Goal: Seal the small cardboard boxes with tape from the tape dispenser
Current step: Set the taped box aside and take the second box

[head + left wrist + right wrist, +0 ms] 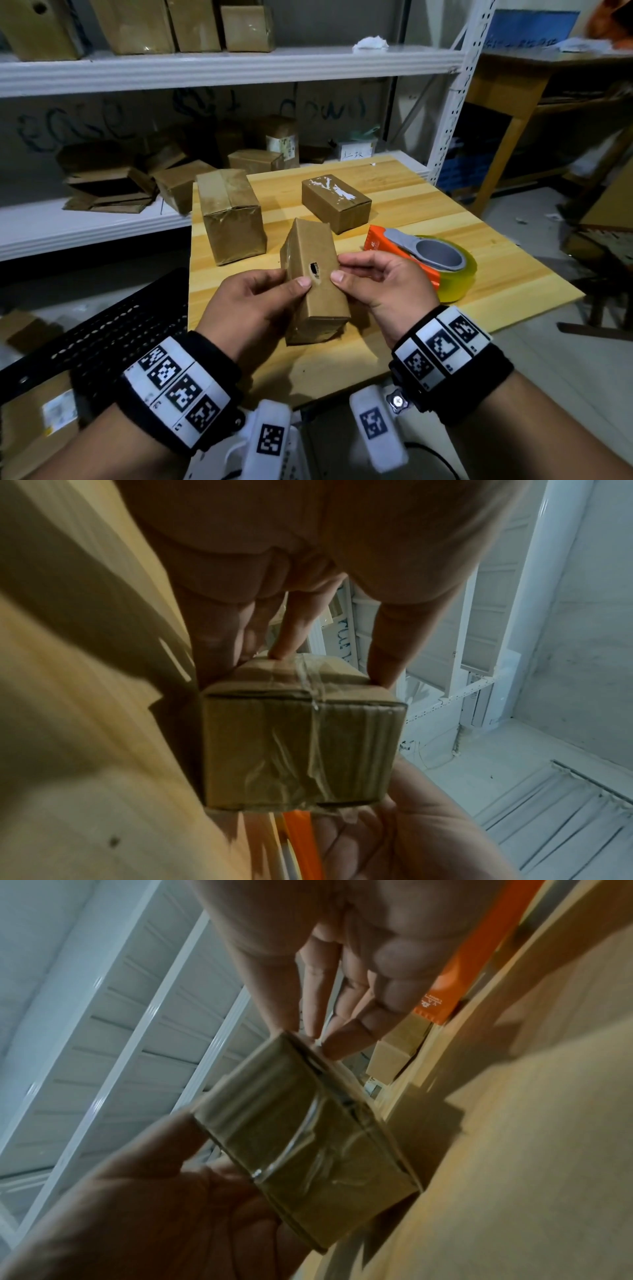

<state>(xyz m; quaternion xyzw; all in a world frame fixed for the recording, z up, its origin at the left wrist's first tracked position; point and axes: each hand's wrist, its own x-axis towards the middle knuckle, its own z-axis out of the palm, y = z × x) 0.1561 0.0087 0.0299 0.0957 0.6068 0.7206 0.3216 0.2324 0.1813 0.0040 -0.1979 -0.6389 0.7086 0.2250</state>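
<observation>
A small brown cardboard box with a torn hole in its top face is held tilted above the wooden table. My left hand grips its left side, thumb on top. My right hand pinches its right side, thumb near the hole. Both wrist views show clear tape across the near end of the box. The orange tape dispenser with a yellowish tape roll lies on the table just right of my right hand. Two more boxes stand behind: a taller one and a flat one.
White metal shelving behind the table carries several cardboard boxes. A black perforated surface lies to the left of the table. A wooden desk stands at the back right.
</observation>
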